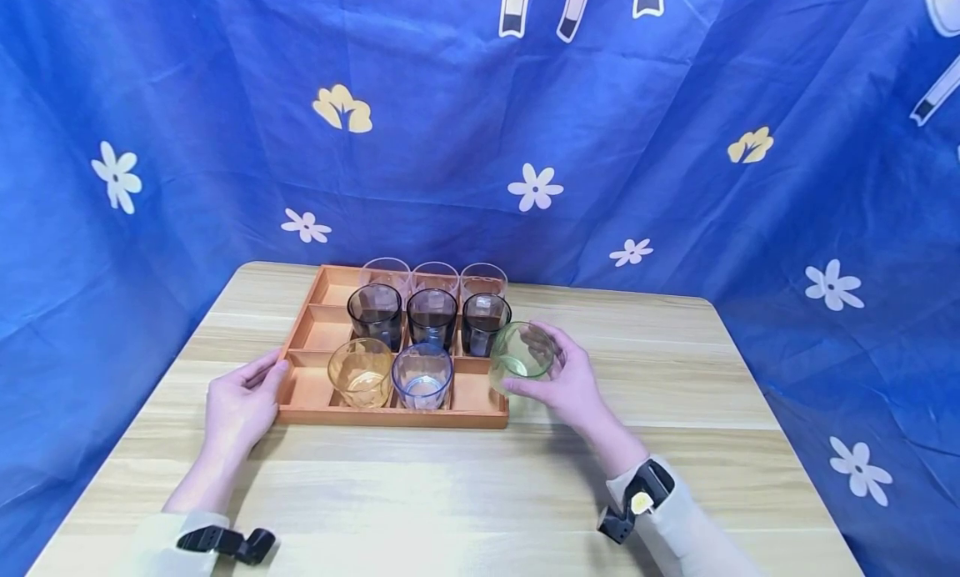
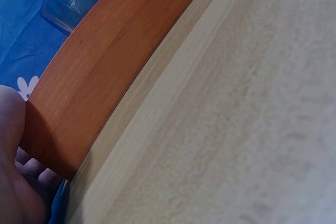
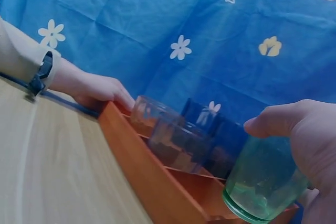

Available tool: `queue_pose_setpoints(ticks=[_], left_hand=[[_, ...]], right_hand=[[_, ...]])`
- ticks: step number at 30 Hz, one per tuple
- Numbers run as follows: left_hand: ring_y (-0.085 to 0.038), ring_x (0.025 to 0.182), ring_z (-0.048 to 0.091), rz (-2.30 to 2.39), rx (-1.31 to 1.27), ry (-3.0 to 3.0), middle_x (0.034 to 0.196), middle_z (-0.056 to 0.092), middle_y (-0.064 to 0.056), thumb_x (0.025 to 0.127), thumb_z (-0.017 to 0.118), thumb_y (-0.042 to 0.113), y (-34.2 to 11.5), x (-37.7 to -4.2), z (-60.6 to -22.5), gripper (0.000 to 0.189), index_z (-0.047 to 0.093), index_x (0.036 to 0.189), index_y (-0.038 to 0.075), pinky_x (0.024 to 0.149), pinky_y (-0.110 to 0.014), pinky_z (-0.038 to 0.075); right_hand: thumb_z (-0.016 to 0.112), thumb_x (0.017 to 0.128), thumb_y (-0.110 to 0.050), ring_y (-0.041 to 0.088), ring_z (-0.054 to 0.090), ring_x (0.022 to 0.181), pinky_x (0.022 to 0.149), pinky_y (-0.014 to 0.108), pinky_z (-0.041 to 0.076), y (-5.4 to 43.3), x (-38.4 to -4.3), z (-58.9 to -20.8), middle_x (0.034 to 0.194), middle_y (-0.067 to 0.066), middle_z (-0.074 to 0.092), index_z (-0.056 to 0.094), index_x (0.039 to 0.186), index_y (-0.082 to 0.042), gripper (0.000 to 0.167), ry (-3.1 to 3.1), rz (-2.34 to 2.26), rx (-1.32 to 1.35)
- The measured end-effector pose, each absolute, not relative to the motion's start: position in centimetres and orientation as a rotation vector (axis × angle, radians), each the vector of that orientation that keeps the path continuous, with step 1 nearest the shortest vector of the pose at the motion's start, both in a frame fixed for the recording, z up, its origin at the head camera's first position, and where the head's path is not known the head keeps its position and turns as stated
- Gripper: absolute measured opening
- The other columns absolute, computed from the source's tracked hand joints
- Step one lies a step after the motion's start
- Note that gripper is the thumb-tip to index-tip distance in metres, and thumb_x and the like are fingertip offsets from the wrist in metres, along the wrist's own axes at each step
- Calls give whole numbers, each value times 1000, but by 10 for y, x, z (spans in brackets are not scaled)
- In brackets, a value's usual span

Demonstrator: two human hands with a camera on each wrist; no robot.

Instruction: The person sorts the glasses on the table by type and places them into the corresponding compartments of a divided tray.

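Observation:
My right hand grips a green glass, its thumb and fingers around the sides. In the right wrist view the green glass is tilted over the bare front-right compartment of a wooden divided tray. At the tray's left side my left hand holds the front corner, with the thumb at the rim and the fingers against the outside. A yellow glass and a blue glass stand in the front row. Behind them are three dark glasses, then three clear glasses at the back.
The tray lies on a light wood-grain table. A blue curtain with white flowers hangs right behind the table and along its sides. Each wrist wears a black camera strap.

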State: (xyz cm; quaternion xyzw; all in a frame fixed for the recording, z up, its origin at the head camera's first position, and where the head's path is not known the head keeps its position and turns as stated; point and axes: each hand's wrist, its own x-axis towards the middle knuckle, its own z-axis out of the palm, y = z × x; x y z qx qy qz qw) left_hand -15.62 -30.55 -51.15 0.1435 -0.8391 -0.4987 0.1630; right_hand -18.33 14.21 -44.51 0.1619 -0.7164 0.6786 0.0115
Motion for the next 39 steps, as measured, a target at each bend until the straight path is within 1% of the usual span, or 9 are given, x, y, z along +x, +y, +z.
queue_pose_setpoints(ticks=[5,8,13,18,21,26,33,39], left_hand=[[16,95,60,-1421,412,-2398,128,69,-19,106,68,29,-306,-156,-511,42,70,137,2,77,-3,47],[16,96,60,-1420,417,-2403,128,69,-19,106,67,30,-306,-156,-511,42,70,137,3,77,-2,47],[12,99,62,-1420,430,-2417,128,69,-18,106,67,32,-308,-156,-513,43,69,138,4,78,-3,48],[9,101,63,-1426,439,-2429,129,68,-18,106,66,34,-309,-156,-513,44,69,139,4,78,-4,48],[9,101,63,-1435,444,-2426,129,69,-18,106,66,34,-309,-157,-512,45,69,139,4,77,-4,48],[11,100,62,-1440,446,-2428,129,69,-16,106,66,34,-308,-157,-512,44,69,139,5,78,-4,48],[15,95,60,-1449,399,-2398,127,69,-19,106,67,29,-307,-157,-514,41,70,138,3,77,-3,48],[15,95,61,-1469,406,-2382,128,68,-19,106,68,28,-306,-157,-513,41,70,138,4,77,-4,49]], right_hand=[[96,66,8,35,56,135,115,36,45,135,-182,-451,144,17,61,53,148,-3,93,-2291,2114,501],[97,65,6,34,56,134,114,37,46,131,-181,-453,143,17,61,54,149,-5,94,-2308,2127,494],[98,65,5,31,57,133,114,35,46,125,-180,-453,141,13,62,54,148,-6,95,-2322,2122,501],[97,65,8,31,58,132,111,37,49,118,-178,-453,142,12,62,54,148,-6,94,-2298,2151,545],[96,65,9,30,59,131,109,36,51,115,-177,-456,143,11,61,53,149,-6,96,-2304,2152,573],[95,66,10,32,60,130,108,37,52,109,-176,-461,143,14,59,51,150,-4,96,-2319,2152,599],[99,68,3,35,59,131,111,45,49,105,-176,-469,143,16,58,49,153,-4,99,-2416,2063,581],[100,69,-3,30,59,132,112,42,49,105,-177,-474,144,12,58,49,154,-7,100,-2472,2006,561]])
